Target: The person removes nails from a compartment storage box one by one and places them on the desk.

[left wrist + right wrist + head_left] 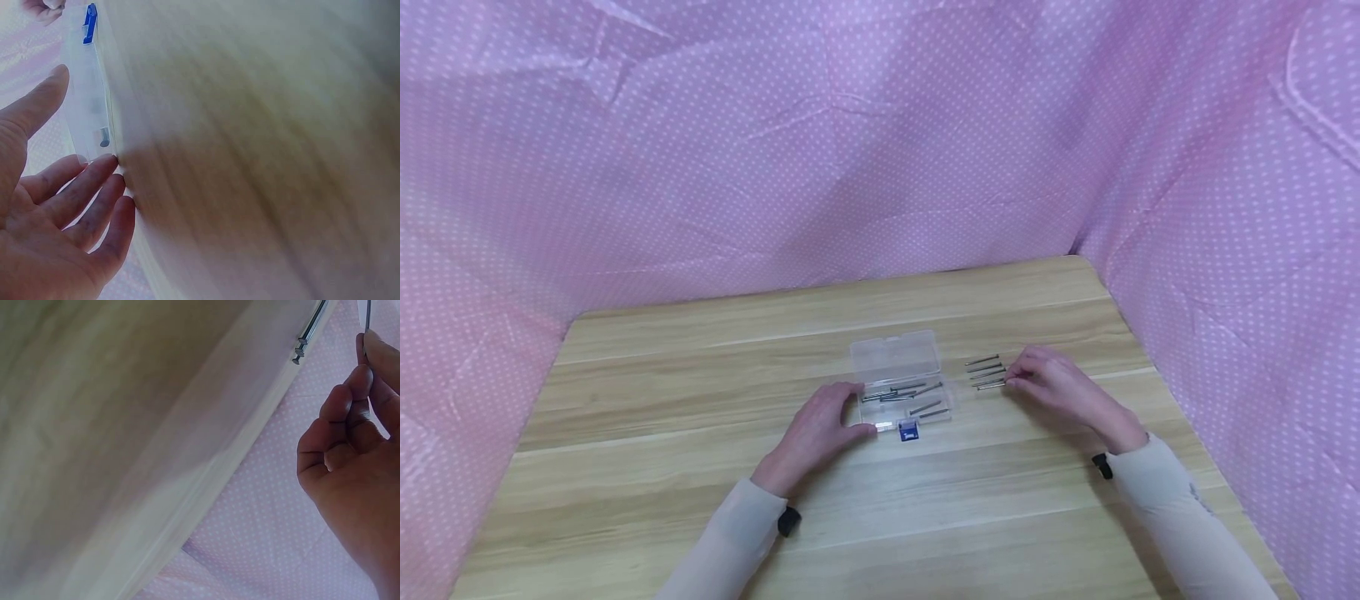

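Observation:
A clear plastic box (951, 398) with a blue latch (908, 430) stands open on the table, its lid (895, 356) laid back. Several long metal nails (898, 395) lie loosely inside. My left hand (823, 425) holds the box's left end, thumb along the front wall and fingers round the back corner; in the left wrist view the fingertips (112, 159) are at the corner. To the right of the box, several more nails (985, 369) lie in a row. At their right ends, my right hand (1056, 383) pinches one nail (368, 315) between thumb and forefinger.
The wooden table (700, 358) has a rounded far right corner. Pink polka-dot cloth (850, 150) hangs behind it and along both sides. Black straps show at both sleeve cuffs.

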`<state>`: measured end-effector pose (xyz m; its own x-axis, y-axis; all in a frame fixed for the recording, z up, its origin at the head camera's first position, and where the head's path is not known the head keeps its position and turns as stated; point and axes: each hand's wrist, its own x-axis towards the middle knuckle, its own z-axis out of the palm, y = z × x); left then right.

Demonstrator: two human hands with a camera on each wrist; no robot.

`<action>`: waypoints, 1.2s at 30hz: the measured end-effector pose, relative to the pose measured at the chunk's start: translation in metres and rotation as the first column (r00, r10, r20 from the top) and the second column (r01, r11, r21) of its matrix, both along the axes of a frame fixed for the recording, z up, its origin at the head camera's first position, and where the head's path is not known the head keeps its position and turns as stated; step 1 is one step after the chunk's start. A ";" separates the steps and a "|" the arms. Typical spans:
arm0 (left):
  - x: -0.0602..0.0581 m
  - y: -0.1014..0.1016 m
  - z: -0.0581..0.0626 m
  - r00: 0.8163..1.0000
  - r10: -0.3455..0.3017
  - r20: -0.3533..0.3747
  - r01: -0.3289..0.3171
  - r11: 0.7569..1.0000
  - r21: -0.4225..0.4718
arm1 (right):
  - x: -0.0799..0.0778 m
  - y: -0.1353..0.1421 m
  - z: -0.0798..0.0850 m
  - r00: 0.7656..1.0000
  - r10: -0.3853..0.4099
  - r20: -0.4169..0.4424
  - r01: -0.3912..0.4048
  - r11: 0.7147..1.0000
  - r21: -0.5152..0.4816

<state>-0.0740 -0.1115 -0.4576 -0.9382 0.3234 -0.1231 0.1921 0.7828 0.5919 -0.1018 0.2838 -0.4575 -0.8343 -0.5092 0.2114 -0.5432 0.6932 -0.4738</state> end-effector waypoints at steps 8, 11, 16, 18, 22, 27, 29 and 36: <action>0.000 -0.001 -0.001 1.000 0.002 -0.001 -0.002 1.000 -0.002 | -0.001 -0.001 0.001 0.996 -0.034 0.080 0.031 0.999 0.040; 0.000 -0.001 -0.001 1.000 0.001 -0.001 -0.001 1.000 -0.002 | -0.002 -0.002 0.002 0.993 -0.043 0.107 0.038 0.998 0.052; 0.000 -0.001 0.000 1.000 0.003 -0.004 -0.003 1.000 -0.001 | -0.005 -0.003 0.001 0.991 -0.046 0.127 0.037 0.997 0.071; 0.000 -0.001 0.001 1.000 0.004 -0.005 -0.004 1.000 0.002 | -0.006 -0.003 0.001 0.992 -0.042 0.123 0.033 0.997 0.075; 0.000 -0.001 0.001 1.000 0.001 -0.005 -0.001 1.000 0.006 | -0.008 -0.003 -0.002 0.995 -0.030 0.097 0.023 0.997 0.072; 0.000 0.000 0.001 1.000 -0.001 -0.006 0.001 1.000 0.009 | -0.010 -0.003 -0.004 0.996 -0.019 0.086 0.013 0.998 0.068; -0.001 -0.001 0.001 1.000 -0.001 -0.008 0.001 1.000 0.010 | -0.010 -0.003 -0.004 0.996 -0.013 0.086 0.007 0.997 0.075; -0.002 -0.003 -0.002 0.999 -0.017 -0.035 0.018 0.999 0.028 | -0.013 -0.004 -0.004 0.994 -0.018 0.111 0.006 0.995 0.104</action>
